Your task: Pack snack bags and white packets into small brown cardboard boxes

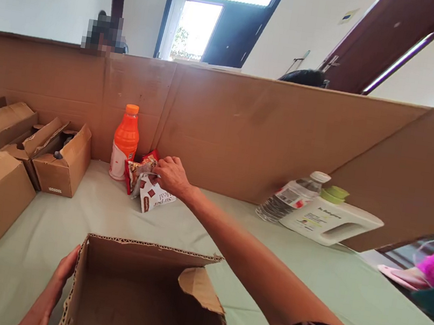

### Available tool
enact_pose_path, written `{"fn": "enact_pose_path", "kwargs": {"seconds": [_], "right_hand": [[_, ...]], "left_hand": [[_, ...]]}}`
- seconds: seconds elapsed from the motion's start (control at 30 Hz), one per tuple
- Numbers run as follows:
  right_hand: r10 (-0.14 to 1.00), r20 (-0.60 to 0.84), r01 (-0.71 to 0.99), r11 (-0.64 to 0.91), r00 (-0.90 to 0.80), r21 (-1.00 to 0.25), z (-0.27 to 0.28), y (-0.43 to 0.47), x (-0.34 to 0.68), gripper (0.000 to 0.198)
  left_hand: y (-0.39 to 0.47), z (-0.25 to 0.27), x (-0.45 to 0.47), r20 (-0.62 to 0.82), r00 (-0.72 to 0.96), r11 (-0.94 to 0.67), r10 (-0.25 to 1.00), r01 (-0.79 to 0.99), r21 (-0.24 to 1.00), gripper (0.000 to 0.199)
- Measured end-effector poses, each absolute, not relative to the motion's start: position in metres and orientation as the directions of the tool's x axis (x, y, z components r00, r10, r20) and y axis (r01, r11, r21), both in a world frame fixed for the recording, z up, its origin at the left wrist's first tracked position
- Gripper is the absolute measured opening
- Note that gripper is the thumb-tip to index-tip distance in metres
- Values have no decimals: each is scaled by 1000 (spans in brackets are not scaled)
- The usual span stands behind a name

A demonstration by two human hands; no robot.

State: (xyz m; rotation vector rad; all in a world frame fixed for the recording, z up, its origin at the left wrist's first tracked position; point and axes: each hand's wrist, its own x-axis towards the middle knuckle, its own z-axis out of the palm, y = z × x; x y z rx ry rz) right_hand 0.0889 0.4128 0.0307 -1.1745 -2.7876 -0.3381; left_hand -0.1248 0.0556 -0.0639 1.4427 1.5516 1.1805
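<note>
An open cardboard box [147, 304] stands in front of me at the lower edge, with nothing visible inside it and one torn flap at its right. My left hand [53, 287] lies flat along the box's left outer wall, fingers stretched out. Reaching over the box, my right hand [172, 175] has its fingers closed at the top of a white snack packet [157, 197] with brown squares. Behind that packet, touching it, is a red snack packet [131, 174]. An orange drink bottle [125, 141] stands upright just left of the packets.
Several cardboard boxes [64, 164] stand on the left. At the right, a clear plastic bottle [289, 197] leans beside a white jug [326, 219] with a green cap. A tall cardboard wall [246, 129] closes off the back of the pale green cloth [82, 213]. A person sits beyond it.
</note>
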Motion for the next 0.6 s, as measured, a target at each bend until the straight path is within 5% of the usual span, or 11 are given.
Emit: {"fn": "enact_pose_path", "kwargs": {"seconds": [0.1, 0.43, 0.6], "right_hand": [[675, 99, 680, 708, -731, 191, 41, 400, 98, 21], [678, -215, 650, 735, -703, 194, 72, 347, 159, 21], [707, -149, 690, 708, -692, 151, 72, 357, 146, 28]], "left_hand": [[59, -52, -124, 80, -43, -67, 996, 247, 967, 123], [63, -61, -131, 140, -6, -131, 990, 318, 939, 115], [61, -62, -130, 138, -15, -126, 990, 317, 940, 113]]}}
